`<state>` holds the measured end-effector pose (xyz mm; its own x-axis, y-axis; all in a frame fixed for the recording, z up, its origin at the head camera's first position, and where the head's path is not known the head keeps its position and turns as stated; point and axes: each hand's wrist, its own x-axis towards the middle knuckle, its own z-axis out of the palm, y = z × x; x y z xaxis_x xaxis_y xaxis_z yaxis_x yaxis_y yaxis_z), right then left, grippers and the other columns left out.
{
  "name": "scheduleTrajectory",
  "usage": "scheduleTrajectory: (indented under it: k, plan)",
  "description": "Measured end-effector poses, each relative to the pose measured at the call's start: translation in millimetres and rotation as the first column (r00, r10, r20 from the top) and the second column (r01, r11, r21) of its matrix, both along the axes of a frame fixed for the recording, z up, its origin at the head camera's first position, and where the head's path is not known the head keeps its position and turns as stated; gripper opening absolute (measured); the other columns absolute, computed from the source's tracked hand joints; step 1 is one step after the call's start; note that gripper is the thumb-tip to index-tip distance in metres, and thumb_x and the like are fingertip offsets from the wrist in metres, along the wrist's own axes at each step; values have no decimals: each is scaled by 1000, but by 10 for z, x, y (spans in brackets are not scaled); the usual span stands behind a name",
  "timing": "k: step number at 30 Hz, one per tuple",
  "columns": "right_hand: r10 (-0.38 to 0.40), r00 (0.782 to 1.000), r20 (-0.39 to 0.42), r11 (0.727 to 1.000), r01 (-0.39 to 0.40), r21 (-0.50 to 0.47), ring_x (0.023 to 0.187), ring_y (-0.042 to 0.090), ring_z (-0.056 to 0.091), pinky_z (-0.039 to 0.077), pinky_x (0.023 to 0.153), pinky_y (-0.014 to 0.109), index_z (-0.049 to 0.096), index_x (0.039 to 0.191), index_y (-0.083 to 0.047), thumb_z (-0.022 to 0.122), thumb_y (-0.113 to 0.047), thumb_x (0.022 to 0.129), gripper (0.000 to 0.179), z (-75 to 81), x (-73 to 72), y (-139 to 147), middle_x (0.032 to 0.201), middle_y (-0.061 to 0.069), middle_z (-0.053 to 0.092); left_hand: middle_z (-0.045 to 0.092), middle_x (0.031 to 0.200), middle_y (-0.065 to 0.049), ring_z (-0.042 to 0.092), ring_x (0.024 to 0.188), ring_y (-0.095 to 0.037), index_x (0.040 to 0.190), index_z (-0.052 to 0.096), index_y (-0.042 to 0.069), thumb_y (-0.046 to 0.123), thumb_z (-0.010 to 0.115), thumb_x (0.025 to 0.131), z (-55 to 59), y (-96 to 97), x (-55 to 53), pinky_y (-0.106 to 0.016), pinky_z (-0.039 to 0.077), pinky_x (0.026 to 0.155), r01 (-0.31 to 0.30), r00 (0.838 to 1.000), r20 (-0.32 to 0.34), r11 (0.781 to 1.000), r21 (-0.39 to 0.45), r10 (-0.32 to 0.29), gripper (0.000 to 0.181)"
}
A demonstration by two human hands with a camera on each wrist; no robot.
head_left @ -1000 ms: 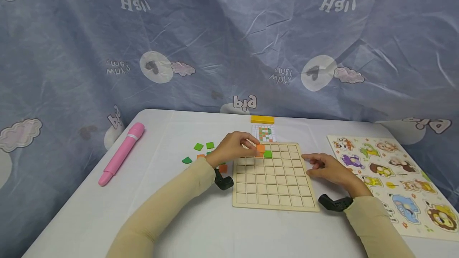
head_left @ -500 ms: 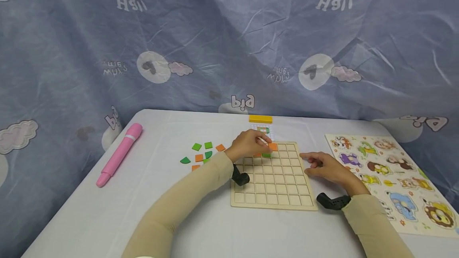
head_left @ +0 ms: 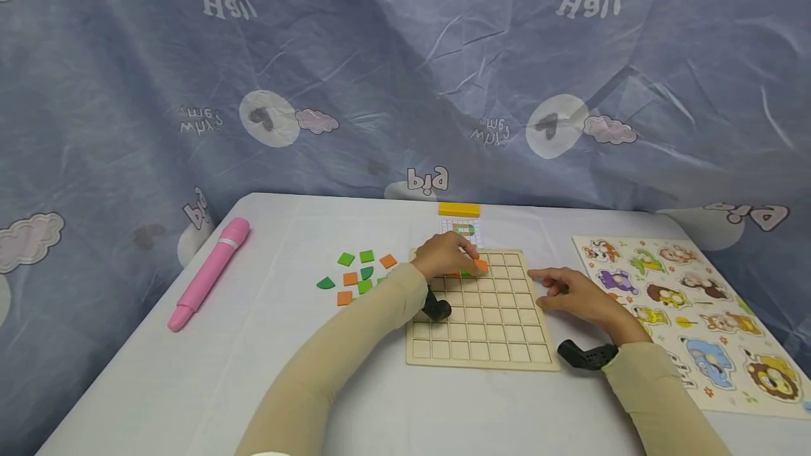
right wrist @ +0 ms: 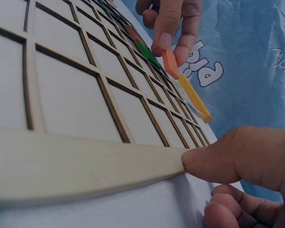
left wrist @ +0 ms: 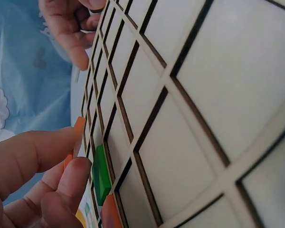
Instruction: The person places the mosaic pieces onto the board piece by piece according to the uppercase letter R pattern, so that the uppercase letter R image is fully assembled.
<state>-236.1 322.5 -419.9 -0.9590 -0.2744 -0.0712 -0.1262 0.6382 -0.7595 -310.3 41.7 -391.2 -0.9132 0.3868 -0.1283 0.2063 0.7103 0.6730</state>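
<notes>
My left hand (head_left: 441,255) is over the far part of the wooden grid board (head_left: 488,356), pinching an orange square tile (right wrist: 170,64) between thumb and fingertips. The tile stands tilted at the grid cells. Beside it a green tile (left wrist: 100,175) sits in the board, with another orange tile (left wrist: 110,211) next to that one. At the board's right edge rests my right hand (head_left: 579,298). Its thumb (right wrist: 204,161) touches the rim, and the index finger reaches to the same edge farther up.
Loose green and orange tiles (head_left: 350,279) lie left of the board. Behind it are a printed pattern sheet (head_left: 472,228) and a yellow bar (head_left: 459,210). A pink marker-shaped stick (head_left: 209,274) lies at left. An animal picture board (head_left: 671,322) is at right, partly behind my right hand.
My left hand has moved right across the far rows with the orange tile, then slightly lower toward the cells. More loose tiles show at left. The right hand stays at the board's edge.
</notes>
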Motion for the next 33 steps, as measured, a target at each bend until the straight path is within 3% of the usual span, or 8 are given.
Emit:
scheduleTrajectory:
  k: [9,23,33]
  plan:
    - [5,1000,7,1000,-5,-8,97,24,47,41,81,30,56,148,13,79,-3,94,60,2,-4,-5,115,17,55,73,135,4,62,90,-14,104,84,28,30,90,90,-26,89,-13,-35,47,76,10,999,-40,997,-75,-13,16]
    - [7,1000,-18,1000,-7,4,95,22,47,42,80,29,57,146,13,80,-2,94,59,0,-6,-3,114,17,56,73,134,3,63,92,-14,102,84,29,32,93,88,-88,132,-62,-34,47,74,24,998,-58,991,-132,-32,17]
    - [2,1000,0,1000,-2,3,96,25,47,41,80,30,57,147,12,79,-2,94,59,2,-9,-8,114,17,55,73,131,5,64,96,-14,105,84,28,31,92,88,-37,92,-15,-35,48,78,48,998,-33,995,-92,-51,20]
